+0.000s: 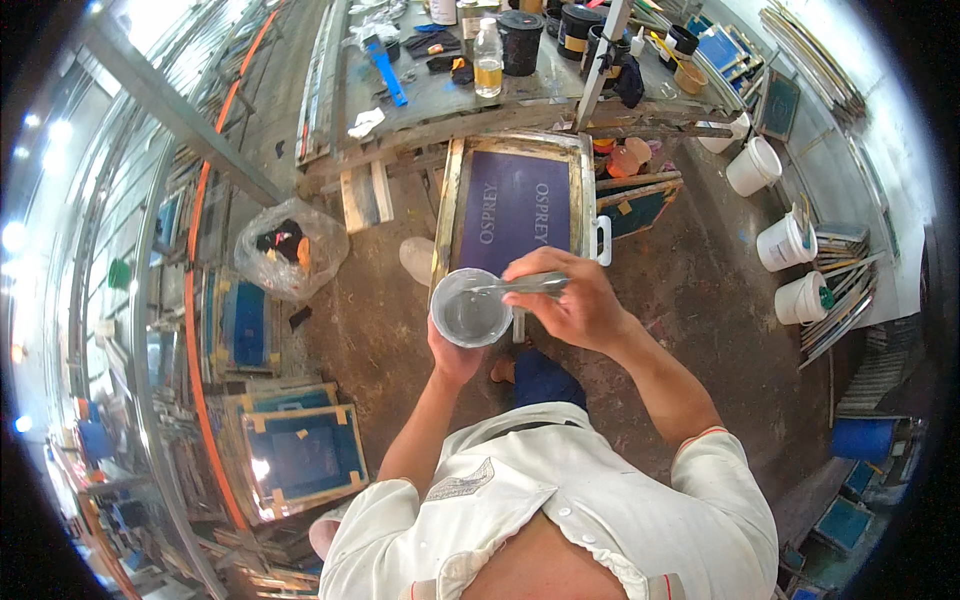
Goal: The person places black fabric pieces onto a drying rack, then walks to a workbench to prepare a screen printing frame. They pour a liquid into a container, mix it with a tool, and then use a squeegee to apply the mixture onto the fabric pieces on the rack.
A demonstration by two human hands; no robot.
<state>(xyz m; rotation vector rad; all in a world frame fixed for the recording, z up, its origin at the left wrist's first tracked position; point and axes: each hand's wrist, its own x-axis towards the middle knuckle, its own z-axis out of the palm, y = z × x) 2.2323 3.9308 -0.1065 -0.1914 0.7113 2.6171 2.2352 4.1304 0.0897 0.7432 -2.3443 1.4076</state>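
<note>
My left hand (pixel 452 352) is wrapped around a small round white tub (pixel 438 310) from below and the left side. Grey, paste-like stuff (pixel 470 318) lies inside it. In my right hand (pixel 582 305) is a slim silvery spoon-like stirrer (pixel 540 284), gripped by its handle; its thin end reaches over the rim into the tub, and its exact tip shape is unclear. Just beyond the tub, a screen-printing frame (pixel 515 195) with purple mesh and pale lettering leans by the table, partly covered by my hands.
The worktable (pixel 440 110) ahead carries a bottle (pixel 488 62), dark tubs (pixel 520 45) and a blue scraper (pixel 386 74). A clear bag (pixel 290 250) sits left. White buckets (pixel 787 243) line the right. More screens (pixel 305 458) lean at lower left.
</note>
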